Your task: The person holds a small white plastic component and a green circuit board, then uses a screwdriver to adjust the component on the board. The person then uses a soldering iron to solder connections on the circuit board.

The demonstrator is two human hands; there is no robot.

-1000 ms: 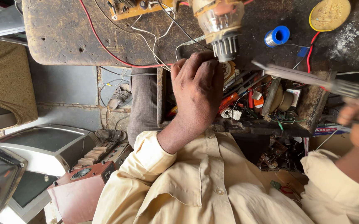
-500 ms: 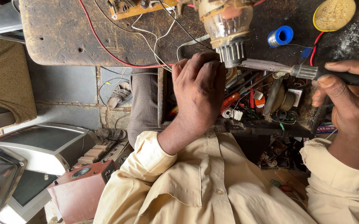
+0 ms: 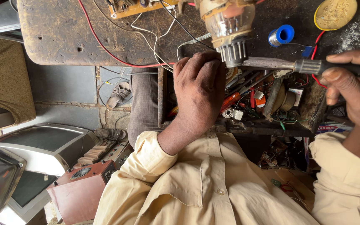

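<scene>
Head view, picture turned sideways.

Right hand (image 3: 355,89): fingers curled shut around the dark handle of a soldering iron (image 3: 296,65). Iron lies level, its metal shaft pointing toward the base of a glass tube (image 3: 229,25). Tip sits right at the tube's ribbed metal base; actual contact can't be confirmed.

Left hand (image 3: 200,89): back of hand faces the camera, fingers bent over the near edge of the tabletop (image 3: 63,37), just beside the tube base. Fingertips are hidden, so I can't tell whether it has hold of anything.

Glass tube: lies on the dark, worn tabletop near its front edge, ribbed base toward the person, glass end running out of the top of the picture.

Also on the tabletop:
- circuit board (image 3: 142,7), yellowish, at the far edge, white and black wires running from it toward the tube
- red wire (image 3: 105,50) curving across the tabletop to the near edge
- blue solder spool (image 3: 281,35), close to the tube, above the iron's shaft
- yellow round tin (image 3: 335,13) toward the far right corner, grainy contents

Below the near edge: open drawer (image 3: 267,104) packed with tools and parts, including an orange-handled screwdriver, coils, small components. Left hand rests over its left part.

Both sleeves are pale yellow shirt (image 3: 205,183). On the floor at left: old grey monitors (image 3: 47,146) and a reddish-brown speaker box (image 3: 80,187).
</scene>
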